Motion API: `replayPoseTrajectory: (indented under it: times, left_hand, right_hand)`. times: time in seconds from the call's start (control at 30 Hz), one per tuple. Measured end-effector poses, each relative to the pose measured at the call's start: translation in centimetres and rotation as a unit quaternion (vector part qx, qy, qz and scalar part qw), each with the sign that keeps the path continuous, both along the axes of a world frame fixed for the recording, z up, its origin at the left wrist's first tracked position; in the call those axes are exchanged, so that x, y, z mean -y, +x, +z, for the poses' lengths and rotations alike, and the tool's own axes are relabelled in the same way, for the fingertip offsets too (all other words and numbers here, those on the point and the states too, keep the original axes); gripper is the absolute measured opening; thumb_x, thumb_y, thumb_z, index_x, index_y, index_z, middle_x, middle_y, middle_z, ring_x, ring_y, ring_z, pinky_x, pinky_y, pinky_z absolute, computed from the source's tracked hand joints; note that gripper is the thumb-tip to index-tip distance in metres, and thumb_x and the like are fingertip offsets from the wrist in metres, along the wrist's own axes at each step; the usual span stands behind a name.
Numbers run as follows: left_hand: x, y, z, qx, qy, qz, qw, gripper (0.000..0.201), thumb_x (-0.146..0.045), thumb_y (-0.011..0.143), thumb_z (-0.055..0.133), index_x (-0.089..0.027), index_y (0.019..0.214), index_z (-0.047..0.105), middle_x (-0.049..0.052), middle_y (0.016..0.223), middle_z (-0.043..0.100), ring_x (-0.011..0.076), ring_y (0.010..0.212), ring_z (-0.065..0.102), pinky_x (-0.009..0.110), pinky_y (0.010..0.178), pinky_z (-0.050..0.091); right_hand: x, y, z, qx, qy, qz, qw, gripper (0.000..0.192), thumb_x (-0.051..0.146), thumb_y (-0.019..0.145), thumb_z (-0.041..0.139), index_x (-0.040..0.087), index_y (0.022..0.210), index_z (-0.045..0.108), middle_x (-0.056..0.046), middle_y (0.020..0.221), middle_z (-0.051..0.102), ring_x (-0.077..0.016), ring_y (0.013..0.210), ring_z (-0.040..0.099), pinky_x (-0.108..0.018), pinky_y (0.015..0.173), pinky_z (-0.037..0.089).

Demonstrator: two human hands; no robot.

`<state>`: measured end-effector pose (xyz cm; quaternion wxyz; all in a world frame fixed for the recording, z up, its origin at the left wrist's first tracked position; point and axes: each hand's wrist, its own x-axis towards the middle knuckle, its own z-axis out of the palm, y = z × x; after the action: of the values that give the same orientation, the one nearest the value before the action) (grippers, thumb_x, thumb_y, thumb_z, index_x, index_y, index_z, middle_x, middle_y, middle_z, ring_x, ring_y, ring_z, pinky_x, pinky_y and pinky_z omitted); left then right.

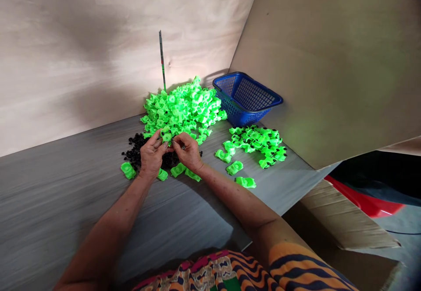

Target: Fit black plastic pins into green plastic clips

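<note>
OK, L hand [151,153] has the lime-green, car-shaped plastic piece [166,134], thumb one side, fingers the other, curled in snug, prob so it can't twist. It's up off the table, just on the near side of the tall heap of lime-green plastic pieces [180,107]. R hand [188,150] is right beside it, thumb + forefinger pinched almost together at its near right edge; can't tell if there's a bit between them, too small. Black bits show on the held piece too.

Small round black plastic parts [136,150] lie spread under/left of my hands, prob for a short reach. A few loose green pieces [178,169] sit on the near side, handy I'd guess. Over right, a cluster of green pieces w/ black parts on [258,140], apart from the heap, prob so they don't mix. Blue plastic mesh basket [241,118] stands far right, outta the way, all on the grey wood-grain table [75,181].
</note>
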<state>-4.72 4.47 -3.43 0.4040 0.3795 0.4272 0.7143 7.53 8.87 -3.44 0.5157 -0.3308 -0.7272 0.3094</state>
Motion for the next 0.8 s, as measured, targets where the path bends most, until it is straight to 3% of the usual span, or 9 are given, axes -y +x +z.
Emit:
replayPoseTrajectory:
  times: [0.3,0.5,0.67,0.8]
  left_hand:
    - [-0.2,-0.3,-0.5,0.004,-0.014,-0.001,1.000,0.070,-0.041,0.064,0.090,-0.019,0.127,0.071,0.005,0.091,0.078,0.0211,0.081,0.075,0.040,0.079,0.066]
    - [-0.4,0.1,-0.3,0.019,-0.022,-0.010,1.000,0.076,-0.045,0.063,0.091,-0.020,0.131,0.069,0.007,0.100,0.079,0.0231,0.090,0.075,0.039,0.080,0.065]
    - [0.3,0.3,0.7,0.014,-0.024,-0.050,0.998,0.071,-0.041,0.065,0.091,-0.021,0.130,0.070,0.002,0.088,0.077,0.0166,0.074,0.073,0.031,0.071,0.065]
    - [1.1,1.1,1.2,-0.013,-0.045,-0.117,0.992,0.070,-0.040,0.070,0.087,-0.022,0.134,0.067,0.010,0.114,0.077,0.0190,0.074,0.076,0.028,0.059,0.063]
  right_hand:
    - [-0.5,-0.1,-0.1,0.027,-0.004,0.023,0.999,0.017,0.018,0.085,0.054,0.023,0.069,0.049,0.000,0.070,0.050,-0.0153,0.069,0.048,-0.029,0.069,0.042]
    - [-0.4,0.2,0.6,0.041,-0.016,0.006,0.999,0.013,0.016,0.082,0.054,0.023,0.072,0.050,0.001,0.071,0.051,-0.0151,0.071,0.049,-0.027,0.067,0.041]
    - [-0.2,1.0,2.0,0.085,-0.017,-0.009,0.996,0.015,0.013,0.079,0.052,0.023,0.069,0.047,0.002,0.069,0.050,-0.0141,0.069,0.049,-0.026,0.064,0.039]
    - [-0.2,4.0,3.4,0.144,-0.001,-0.011,0.989,0.017,0.010,0.073,0.052,0.023,0.064,0.045,0.003,0.066,0.049,-0.0126,0.065,0.046,-0.026,0.063,0.037]
